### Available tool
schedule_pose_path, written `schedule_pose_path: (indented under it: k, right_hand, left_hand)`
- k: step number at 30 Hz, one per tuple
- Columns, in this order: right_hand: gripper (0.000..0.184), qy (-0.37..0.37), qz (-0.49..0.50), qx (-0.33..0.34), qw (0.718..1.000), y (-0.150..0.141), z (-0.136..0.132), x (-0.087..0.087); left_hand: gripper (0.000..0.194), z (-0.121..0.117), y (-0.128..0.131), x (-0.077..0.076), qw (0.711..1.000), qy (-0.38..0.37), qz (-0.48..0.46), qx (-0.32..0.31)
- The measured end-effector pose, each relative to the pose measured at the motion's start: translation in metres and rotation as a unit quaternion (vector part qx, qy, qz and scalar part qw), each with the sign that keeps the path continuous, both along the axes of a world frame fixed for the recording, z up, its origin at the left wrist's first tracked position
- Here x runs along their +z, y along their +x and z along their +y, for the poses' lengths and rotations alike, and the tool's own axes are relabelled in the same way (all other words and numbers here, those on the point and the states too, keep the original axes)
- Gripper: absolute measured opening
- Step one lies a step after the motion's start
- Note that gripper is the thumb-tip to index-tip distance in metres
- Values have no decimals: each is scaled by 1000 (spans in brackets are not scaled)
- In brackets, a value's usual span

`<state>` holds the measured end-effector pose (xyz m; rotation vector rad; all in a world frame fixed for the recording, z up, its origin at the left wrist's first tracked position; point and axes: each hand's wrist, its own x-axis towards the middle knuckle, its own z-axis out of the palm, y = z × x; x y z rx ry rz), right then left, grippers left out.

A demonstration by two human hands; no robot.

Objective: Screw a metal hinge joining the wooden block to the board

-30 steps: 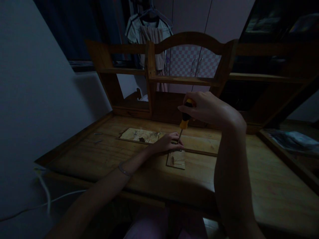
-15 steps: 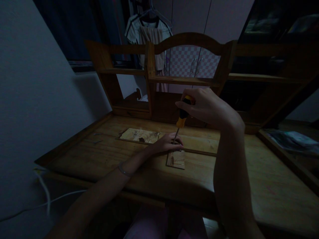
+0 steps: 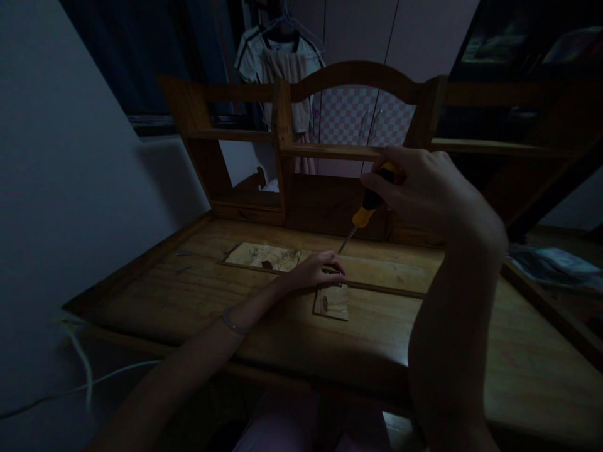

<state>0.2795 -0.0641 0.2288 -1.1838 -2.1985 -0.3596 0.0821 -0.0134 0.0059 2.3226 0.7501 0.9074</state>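
Observation:
In my right hand (image 3: 414,182) is a screwdriver (image 3: 372,193) with a yellow-and-black handle. Its shaft slants down to the left, and the tip is just above and beside my left fingers. My left hand (image 3: 315,270) rests where a long wooden board (image 3: 377,271) meets a short wooden piece (image 3: 332,304). Its thumb and fingers are curled round a small dark, metallic-looking part, too dim to identify. The short piece lies against the near edge of the long board, at about a right angle. The long board's left part has a rough, stained, peeling surface.
Everything lies on a wooden desk (image 3: 217,301) with a shelf hutch (image 3: 282,125) along its back. Two small thin metal items (image 3: 183,253) are left of the boards. Plastic-wrapped items (image 3: 556,260) sit at the right. A white cable (image 3: 85,358) hangs at the left front.
My right hand has moved right and slightly up, lifting the screwdriver tip away from the boards' joint and tilting the shaft more. My left hand stays in place.

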Motion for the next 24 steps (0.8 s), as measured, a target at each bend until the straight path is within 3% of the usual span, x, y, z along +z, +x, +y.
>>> schedule_pose_path:
  k: [12, 16, 18, 21, 24]
  right_hand:
    - [29, -16, 52, -27, 998, -3, -16, 10]
    - [25, 17, 60, -20, 998, 4, -21, 13]
    - [23, 40, 68, -9, 997, 9, -22, 13]
    - [21, 63, 102, 7, 993, 16, -19, 10]
    - [20, 74, 131, 27, 988, 19, -16, 7]
  left_hand:
    - [29, 0, 4, 2, 998, -29, -18, 48]
    - [30, 1, -7, 19, 996, 23, -32, 85]
    - [28, 0, -32, 32, 991, 54, -17, 122]
    - [29, -10, -104, 46, 965, 68, 38, 250]
    - [33, -29, -196, 44, 882, 37, 115, 456]
